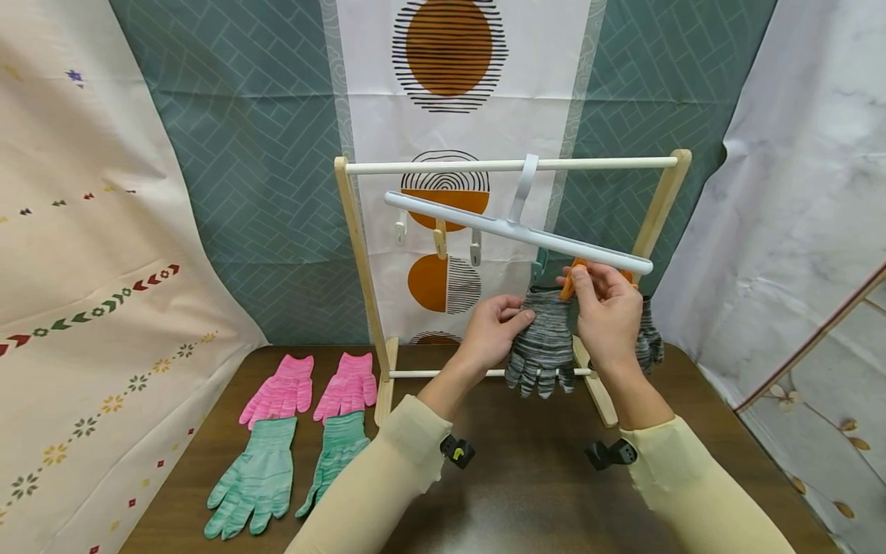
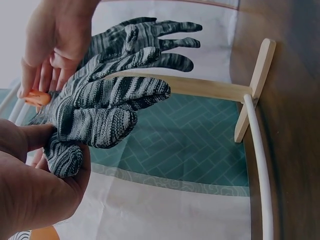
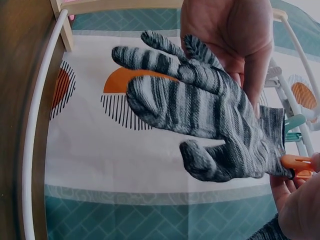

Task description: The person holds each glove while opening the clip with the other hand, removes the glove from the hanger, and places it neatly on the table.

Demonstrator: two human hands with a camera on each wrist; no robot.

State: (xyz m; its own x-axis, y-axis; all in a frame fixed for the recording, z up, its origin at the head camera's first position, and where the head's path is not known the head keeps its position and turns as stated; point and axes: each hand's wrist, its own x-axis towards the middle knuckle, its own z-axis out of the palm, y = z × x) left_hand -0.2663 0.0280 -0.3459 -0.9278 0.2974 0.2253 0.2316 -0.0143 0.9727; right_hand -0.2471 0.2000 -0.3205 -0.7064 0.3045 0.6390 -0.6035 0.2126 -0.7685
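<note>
My left hand (image 1: 490, 332) pinches the side of a grey-black striped knit glove (image 1: 543, 342), whose fingers point down. Between thumb and fingers, my right hand (image 1: 611, 314) holds an orange clip (image 1: 573, 280) at a corner of the glove's cuff. In the right wrist view the orange clip (image 3: 298, 162) sits over the cuff edge, and a teal clip (image 3: 295, 128) is near the cuff's other corner. Above both hands hangs a tilted white hanger (image 1: 512, 229), its right end lower. A second grey glove (image 1: 649, 338) hangs behind my right hand, partly hidden.
The hanger hooks over the rack's white top bar (image 1: 443, 166). More clips, such as a yellow clip (image 1: 440, 238), dangle from its left half. Pink gloves (image 1: 349, 386) and green gloves (image 1: 258, 473) lie on the brown table (image 1: 512, 477) at left. Patterned cloths surround it.
</note>
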